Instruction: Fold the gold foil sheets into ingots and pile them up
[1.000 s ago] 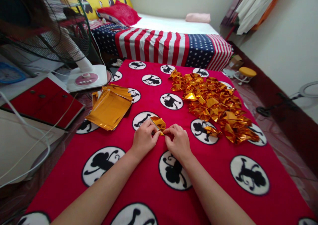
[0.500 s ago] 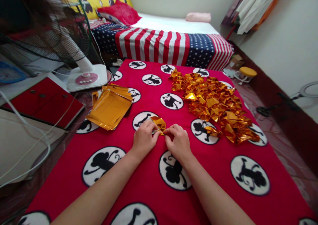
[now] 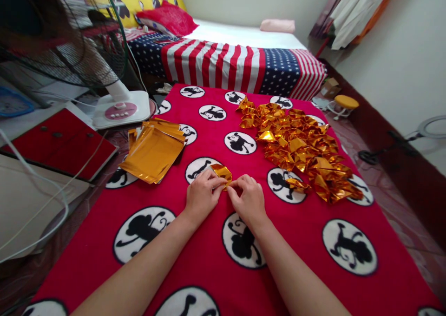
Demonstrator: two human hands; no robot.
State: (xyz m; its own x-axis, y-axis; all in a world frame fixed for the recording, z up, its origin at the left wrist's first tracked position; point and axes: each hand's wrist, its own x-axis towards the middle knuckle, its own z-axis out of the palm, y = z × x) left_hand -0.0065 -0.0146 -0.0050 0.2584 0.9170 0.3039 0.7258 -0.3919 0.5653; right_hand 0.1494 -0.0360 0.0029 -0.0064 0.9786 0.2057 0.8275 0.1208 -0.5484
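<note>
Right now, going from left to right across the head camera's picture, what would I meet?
Glossy red flat panel → flat stack of shiny gold foil sheets → bare left hand → bare right hand → small crumpled gold foil piece → pale grey ring on a stand.

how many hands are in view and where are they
2. The left hand is at the left side of the small gold foil piece; the right hand is at its near right edge. Both sets of fingertips meet at the foil.
</note>
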